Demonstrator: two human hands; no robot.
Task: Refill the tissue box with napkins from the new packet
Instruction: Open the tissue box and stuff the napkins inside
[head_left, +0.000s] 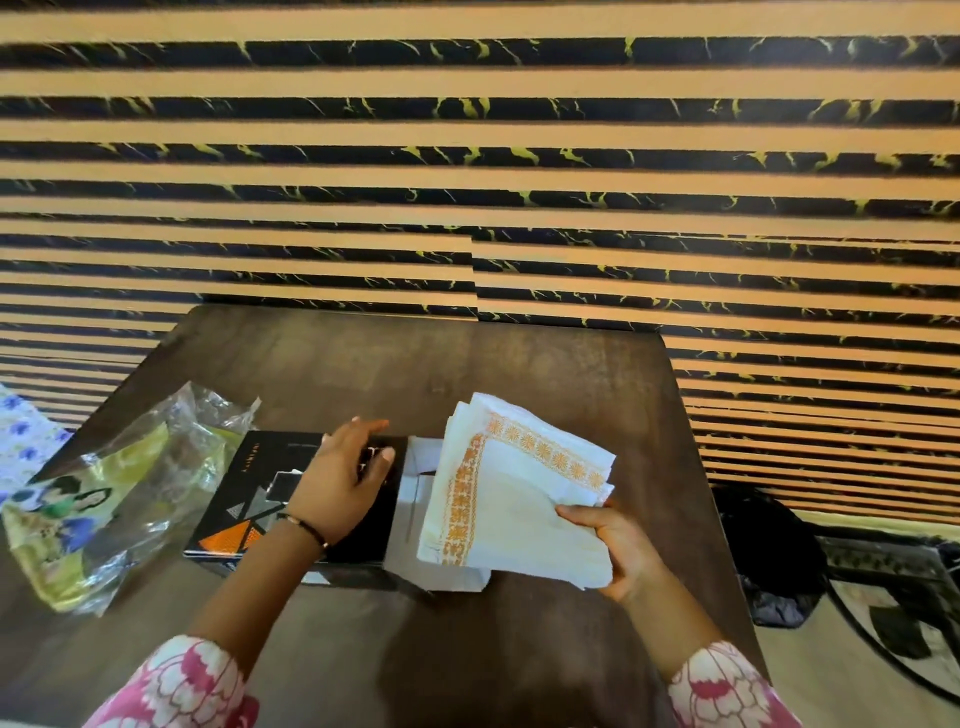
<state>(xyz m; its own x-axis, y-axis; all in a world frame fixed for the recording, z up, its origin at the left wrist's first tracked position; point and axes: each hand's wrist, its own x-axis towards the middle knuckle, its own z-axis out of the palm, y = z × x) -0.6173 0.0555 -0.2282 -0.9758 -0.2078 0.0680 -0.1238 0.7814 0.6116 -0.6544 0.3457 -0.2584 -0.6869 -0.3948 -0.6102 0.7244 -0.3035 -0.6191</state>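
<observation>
Here, napkins (519, 488) poised beside the open tissue box (291, 499).
My right hand (615, 551) grips the stack; my left hand (343, 478) rests flat-fingered on the box. The fanned stack may snag the opening.

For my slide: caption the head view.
Right hand holds orange-bordered white napkins; left hand steadies black patterned tissue box.

The napkins (519, 499) hide the tissue box (291, 499) opening; its lettering is unreadable.
</observation>
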